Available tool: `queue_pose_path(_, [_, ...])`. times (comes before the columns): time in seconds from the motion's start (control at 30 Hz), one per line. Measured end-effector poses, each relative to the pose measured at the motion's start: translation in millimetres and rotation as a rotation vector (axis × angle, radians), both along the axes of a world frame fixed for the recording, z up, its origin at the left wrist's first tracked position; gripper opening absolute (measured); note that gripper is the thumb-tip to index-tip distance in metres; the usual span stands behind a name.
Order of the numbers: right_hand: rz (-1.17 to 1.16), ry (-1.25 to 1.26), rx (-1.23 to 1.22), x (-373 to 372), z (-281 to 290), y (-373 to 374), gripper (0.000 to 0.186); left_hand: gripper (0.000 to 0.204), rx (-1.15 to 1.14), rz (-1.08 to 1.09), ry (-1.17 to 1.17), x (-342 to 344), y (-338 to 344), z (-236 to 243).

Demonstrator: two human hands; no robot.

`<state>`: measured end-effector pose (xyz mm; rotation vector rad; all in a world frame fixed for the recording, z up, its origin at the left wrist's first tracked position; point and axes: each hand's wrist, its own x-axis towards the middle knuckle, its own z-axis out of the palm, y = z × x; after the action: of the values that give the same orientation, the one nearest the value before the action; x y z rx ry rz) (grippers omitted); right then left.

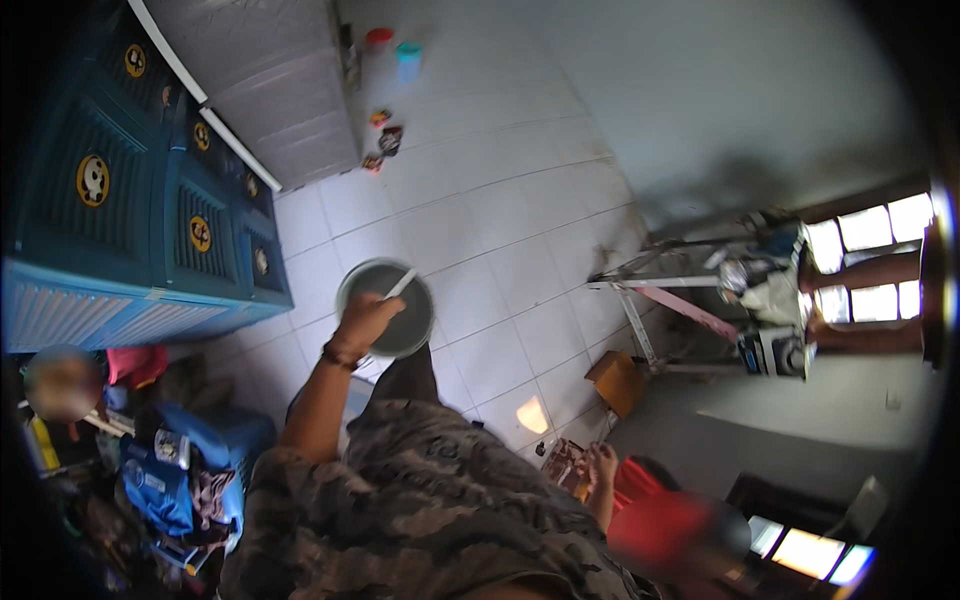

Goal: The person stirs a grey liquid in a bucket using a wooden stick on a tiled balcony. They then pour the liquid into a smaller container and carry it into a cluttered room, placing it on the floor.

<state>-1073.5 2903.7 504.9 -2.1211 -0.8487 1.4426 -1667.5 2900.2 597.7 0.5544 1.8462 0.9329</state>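
A round grey-green bucket (428,330) hangs in front of my leg, over the tiled floor. My left hand (368,325) is closed around the bucket's pale handle (402,284), which runs across the mouth toward the far rim. A dark bracelet circles that wrist. The inside of the bucket looks grey, and its contents cannot be made out. My right hand does not show; my camouflage shirt (430,480) fills the lower middle of the view.
Blue drawer cabinets (180,200) stand left, beside a grey covered block (265,90). A blue basket of cloths (235,450) is lower left. A metal ladder (640,330) and a brown box (615,382) are right. Two other people are nearby, one in red (640,490).
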Motion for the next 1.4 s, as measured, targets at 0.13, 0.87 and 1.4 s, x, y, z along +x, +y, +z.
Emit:
queue_pose_path(0.13, [0.098,-0.085,-0.300,-51,16,93,0.017,0.037,-0.045,-0.001,0.068,-51,125,-16])
queue_pose_path(0.87, [0.731,-0.173,0.426,-557,169,1244,0.027,0.030,-0.118,0.886,-0.285,-377,769,-24])
queue_pose_path(1.4, [0.878,-0.395,-0.764,-727,-67,1471,0.013,0.027,0.261,1.011,-0.543,-726,1214,42])
